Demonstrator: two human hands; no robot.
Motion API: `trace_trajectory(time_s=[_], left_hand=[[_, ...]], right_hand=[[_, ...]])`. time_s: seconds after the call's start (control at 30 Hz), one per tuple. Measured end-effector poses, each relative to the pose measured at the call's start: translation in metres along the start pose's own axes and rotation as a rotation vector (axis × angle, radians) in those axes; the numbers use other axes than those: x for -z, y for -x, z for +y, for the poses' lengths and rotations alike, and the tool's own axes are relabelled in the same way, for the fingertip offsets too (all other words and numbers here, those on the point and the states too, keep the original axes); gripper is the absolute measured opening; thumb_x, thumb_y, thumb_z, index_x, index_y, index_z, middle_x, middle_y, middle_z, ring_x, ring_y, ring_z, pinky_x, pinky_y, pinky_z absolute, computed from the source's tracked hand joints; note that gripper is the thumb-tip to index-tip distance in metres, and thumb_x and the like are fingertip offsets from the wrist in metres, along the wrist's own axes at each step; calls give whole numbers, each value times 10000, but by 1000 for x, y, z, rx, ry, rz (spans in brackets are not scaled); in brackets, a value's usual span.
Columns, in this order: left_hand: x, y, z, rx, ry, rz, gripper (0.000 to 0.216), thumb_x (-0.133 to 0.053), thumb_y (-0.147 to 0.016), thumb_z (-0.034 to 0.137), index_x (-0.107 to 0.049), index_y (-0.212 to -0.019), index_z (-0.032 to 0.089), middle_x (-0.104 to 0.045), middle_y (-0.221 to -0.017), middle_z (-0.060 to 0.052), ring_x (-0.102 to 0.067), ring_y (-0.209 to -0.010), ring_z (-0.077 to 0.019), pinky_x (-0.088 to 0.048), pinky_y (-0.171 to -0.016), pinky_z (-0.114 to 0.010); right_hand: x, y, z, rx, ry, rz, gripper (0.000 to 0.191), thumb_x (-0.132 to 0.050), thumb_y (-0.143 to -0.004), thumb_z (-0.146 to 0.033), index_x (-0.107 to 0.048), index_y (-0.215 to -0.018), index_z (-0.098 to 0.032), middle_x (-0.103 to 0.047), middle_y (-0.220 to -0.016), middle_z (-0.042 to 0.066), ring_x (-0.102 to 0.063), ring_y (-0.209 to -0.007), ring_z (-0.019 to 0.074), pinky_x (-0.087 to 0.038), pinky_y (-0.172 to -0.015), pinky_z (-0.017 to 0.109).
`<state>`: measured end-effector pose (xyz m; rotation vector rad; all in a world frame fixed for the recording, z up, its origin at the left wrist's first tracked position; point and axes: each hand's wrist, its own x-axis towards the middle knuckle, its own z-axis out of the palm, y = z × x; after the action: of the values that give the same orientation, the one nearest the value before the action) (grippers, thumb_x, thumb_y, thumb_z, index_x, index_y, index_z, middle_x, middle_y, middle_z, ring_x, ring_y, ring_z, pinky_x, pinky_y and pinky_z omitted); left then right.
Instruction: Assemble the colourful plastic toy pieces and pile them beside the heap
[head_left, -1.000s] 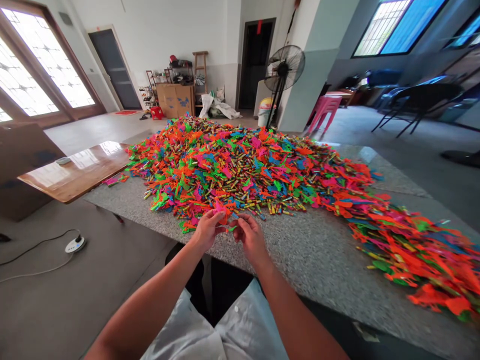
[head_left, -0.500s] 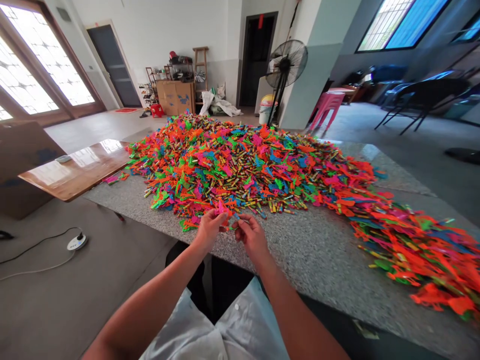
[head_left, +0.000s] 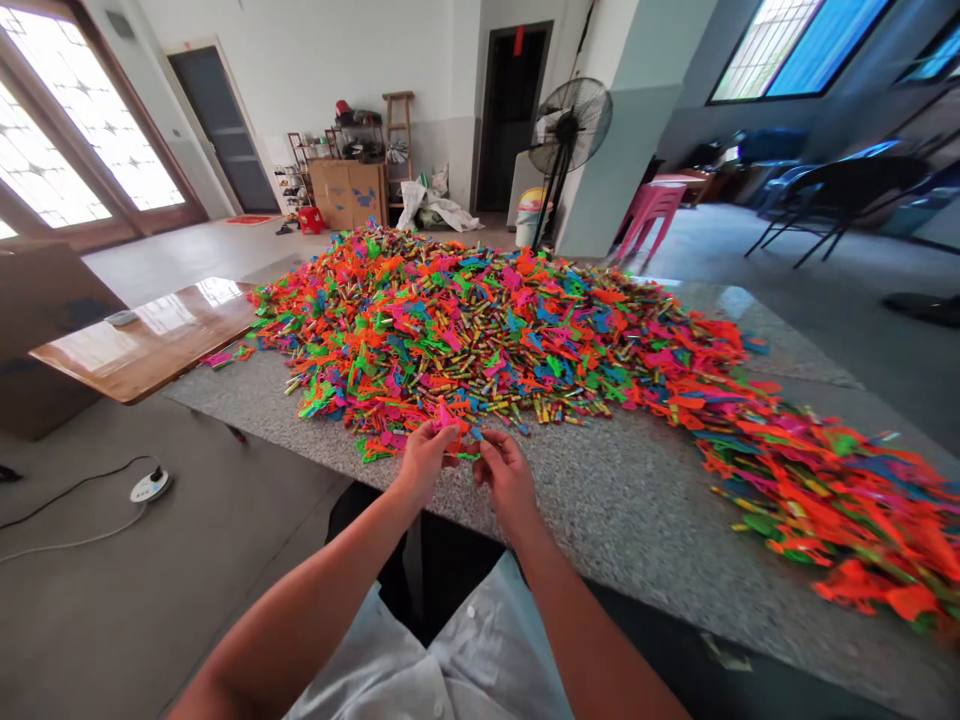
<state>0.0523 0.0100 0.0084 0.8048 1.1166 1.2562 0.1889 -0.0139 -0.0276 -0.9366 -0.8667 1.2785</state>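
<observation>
My left hand (head_left: 424,458) pinches a small pink plastic piece (head_left: 445,417) just above the near edge of the granite table (head_left: 615,510). Close beside it, my right hand (head_left: 504,470) has its fingers closed on a small thing (head_left: 475,437) that I cannot make out, nearly touching the pink piece. Right behind both hands lies a huge pile of small plastic pieces (head_left: 480,330) in orange, pink, green and blue, mixed with short coloured tubes. A second heap of mostly orange pieces (head_left: 832,500) spreads along the table to my right.
A wooden table (head_left: 142,345) adjoins the granite one on the left. A power strip with cable (head_left: 150,486) lies on the floor at left. Behind the pile stand a floor fan (head_left: 566,135), a pink stool (head_left: 649,215), cardboard boxes (head_left: 349,195) and chairs.
Both hands stay together at the pile's near edge, working the small piece. The view has shifted slightly; nothing else has moved.
</observation>
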Motion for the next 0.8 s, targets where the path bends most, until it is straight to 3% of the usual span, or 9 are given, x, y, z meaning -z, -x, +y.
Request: trace_trajectory(time_s=[0.23,0.4,0.53,0.63,0.7,0.8], left_hand=[[0,0,-1,27,16,36,399,-903,-651,437,-728,-858,145,-738,-786,-31,-697,-616,-129,-477,-490,-185],[-4,0,-4,237,161,74,335,-898,-693,324,-735,-918,136,-775,-886,-80,-743,-676,-154,-518,-507,-191],[-11,2,-16,288,119,93,328,-882,-734,345,-727,-937,138,-773,-878,-77,-740,-662,-150,-516,-503,-196],[-14,-2,-28,226,-86,-19,341,-820,-805,445,-736,-925,137,-761,-845,-74,-729,-660,-157,-491,-502,-205],[-10,-12,-32,119,-309,-79,345,-752,-865,477,-742,-937,140,-753,-829,-68,-715,-655,-160,-484,-525,-223],[8,-35,-26,-132,-688,-47,225,-687,-922,369,-746,-1007,169,-769,-893,-58,-721,-749,-174,-524,-675,-265]], right_hand=[[11,-1,-10,77,208,-114,318,-754,-885,-479,-635,-1038,-227,-720,-815,-2,-564,-537,123,-449,-508,265],[12,4,-11,102,257,-110,295,-716,-910,-475,-621,-1043,-230,-709,-815,2,-560,-552,131,-457,-531,276],[16,13,-7,86,316,-114,284,-702,-905,-455,-603,-1046,-229,-684,-772,-10,-563,-557,137,-456,-534,273],[34,14,-7,-10,347,-135,300,-687,-897,-469,-595,-1042,-223,-687,-742,-12,-567,-523,138,-451,-512,270],[58,8,-14,-70,409,-78,332,-691,-869,-487,-611,-1034,-211,-705,-743,4,-575,-498,142,-456,-490,272],[112,-12,-40,-109,533,229,377,-746,-769,-497,-640,-968,-194,-705,-712,20,-586,-473,152,-458,-450,269]])
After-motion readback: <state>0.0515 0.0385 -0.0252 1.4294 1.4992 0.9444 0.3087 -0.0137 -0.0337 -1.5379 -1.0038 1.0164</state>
